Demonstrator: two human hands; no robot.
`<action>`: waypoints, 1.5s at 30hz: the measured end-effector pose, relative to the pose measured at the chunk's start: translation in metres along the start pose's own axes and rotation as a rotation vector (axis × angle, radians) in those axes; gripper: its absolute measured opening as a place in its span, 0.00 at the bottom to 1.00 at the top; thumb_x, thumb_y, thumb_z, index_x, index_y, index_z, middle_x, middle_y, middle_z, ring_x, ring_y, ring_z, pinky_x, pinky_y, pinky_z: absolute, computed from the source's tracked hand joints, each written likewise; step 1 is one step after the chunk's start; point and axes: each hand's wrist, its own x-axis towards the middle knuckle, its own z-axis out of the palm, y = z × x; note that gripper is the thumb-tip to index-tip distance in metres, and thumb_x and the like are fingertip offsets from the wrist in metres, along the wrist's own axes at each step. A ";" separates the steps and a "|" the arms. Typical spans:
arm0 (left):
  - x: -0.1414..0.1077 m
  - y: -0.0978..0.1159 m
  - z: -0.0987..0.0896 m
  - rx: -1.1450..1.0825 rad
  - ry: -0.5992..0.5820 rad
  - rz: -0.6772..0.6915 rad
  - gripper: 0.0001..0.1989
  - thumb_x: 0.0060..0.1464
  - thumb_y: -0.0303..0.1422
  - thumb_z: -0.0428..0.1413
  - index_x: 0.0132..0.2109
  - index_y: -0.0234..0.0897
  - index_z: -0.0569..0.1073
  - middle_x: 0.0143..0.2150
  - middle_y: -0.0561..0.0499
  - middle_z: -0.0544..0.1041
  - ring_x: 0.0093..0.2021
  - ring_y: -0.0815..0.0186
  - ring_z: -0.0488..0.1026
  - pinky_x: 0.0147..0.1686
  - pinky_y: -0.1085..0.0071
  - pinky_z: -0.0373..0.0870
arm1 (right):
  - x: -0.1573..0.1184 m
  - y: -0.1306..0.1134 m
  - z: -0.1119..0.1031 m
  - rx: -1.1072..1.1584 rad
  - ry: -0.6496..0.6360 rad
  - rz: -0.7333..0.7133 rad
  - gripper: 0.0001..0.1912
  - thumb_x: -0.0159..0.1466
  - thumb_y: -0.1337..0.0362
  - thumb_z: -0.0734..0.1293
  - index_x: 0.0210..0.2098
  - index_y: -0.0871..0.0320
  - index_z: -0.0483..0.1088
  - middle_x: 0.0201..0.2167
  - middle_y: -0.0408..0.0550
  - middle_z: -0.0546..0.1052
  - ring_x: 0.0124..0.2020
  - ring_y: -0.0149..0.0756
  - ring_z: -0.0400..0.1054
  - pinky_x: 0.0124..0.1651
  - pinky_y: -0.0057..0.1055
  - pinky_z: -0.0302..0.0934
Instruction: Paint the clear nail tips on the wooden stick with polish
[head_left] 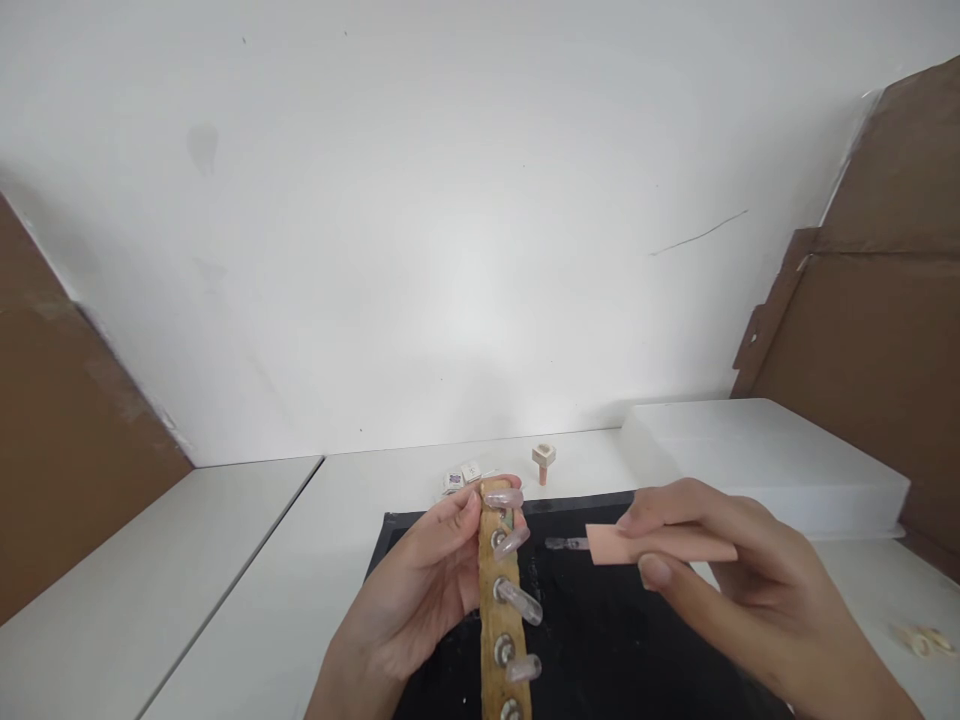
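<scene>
1. The white tabletop (247, 560) spans the lower part of the view, with a white wall behind it and brown cardboard panels at 9 and 3 o'clock.
2. A flat white box (757, 460) lies on the tabletop at about 2 o'clock from the hands.
3. A black mat (600, 640) covers the tabletop under both hands.
4. The right hand (720, 580) hovers over the mat, its grip pinched shut on a pink buffer block (660, 545), held level and pointing toward 9 o'clock.
5. The left hand (420, 590) has its grip closed around a wooden nail stick (501, 610), held upright at 6 o'clock, just left of the block.
6. Clear false nails (521, 600) sit in a row on the stick, tips slanting toward 4 o'clock.
7. A small peg stand (543, 460) stands at 12 o'clock beyond the mat, near small white squares (460, 477).
</scene>
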 end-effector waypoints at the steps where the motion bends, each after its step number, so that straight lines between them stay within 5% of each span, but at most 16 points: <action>1: 0.000 0.000 0.000 0.002 0.001 0.002 0.14 0.55 0.35 0.62 0.47 0.34 0.80 0.34 0.49 0.75 0.31 0.72 0.72 0.34 0.76 0.72 | 0.000 -0.001 0.000 -0.003 0.001 -0.005 0.12 0.63 0.72 0.65 0.38 0.45 0.69 0.21 0.33 0.75 0.18 0.28 0.67 0.21 0.21 0.62; 6: 0.002 0.002 0.002 0.006 0.015 0.004 0.14 0.56 0.35 0.61 0.48 0.35 0.80 0.34 0.50 0.73 0.31 0.72 0.70 0.36 0.75 0.73 | 0.000 -0.007 0.003 -0.029 0.032 -0.008 0.12 0.60 0.72 0.65 0.36 0.45 0.70 0.25 0.33 0.80 0.25 0.29 0.74 0.29 0.20 0.67; 20: 0.005 0.004 0.009 0.008 0.057 -0.008 0.15 0.52 0.37 0.65 0.46 0.37 0.80 0.33 0.51 0.73 0.31 0.72 0.69 0.32 0.78 0.67 | 0.010 -0.013 0.002 -0.004 -0.110 -0.009 0.13 0.55 0.75 0.60 0.30 0.52 0.70 0.14 0.37 0.72 0.14 0.29 0.63 0.18 0.23 0.62; 29: 0.004 0.005 0.010 0.028 0.075 -0.008 0.14 0.53 0.37 0.63 0.46 0.37 0.80 0.35 0.50 0.74 0.34 0.70 0.71 0.34 0.77 0.67 | 0.011 -0.013 0.002 0.017 -0.130 -0.002 0.12 0.55 0.76 0.61 0.28 0.52 0.70 0.14 0.38 0.73 0.15 0.31 0.66 0.20 0.25 0.65; 45: 0.005 0.002 0.008 0.041 0.038 0.001 0.13 0.57 0.37 0.61 0.47 0.37 0.79 0.36 0.50 0.76 0.35 0.70 0.71 0.33 0.76 0.66 | 0.012 -0.011 0.000 0.012 -0.111 -0.134 0.16 0.56 0.80 0.63 0.35 0.54 0.70 0.23 0.38 0.79 0.21 0.26 0.71 0.26 0.19 0.65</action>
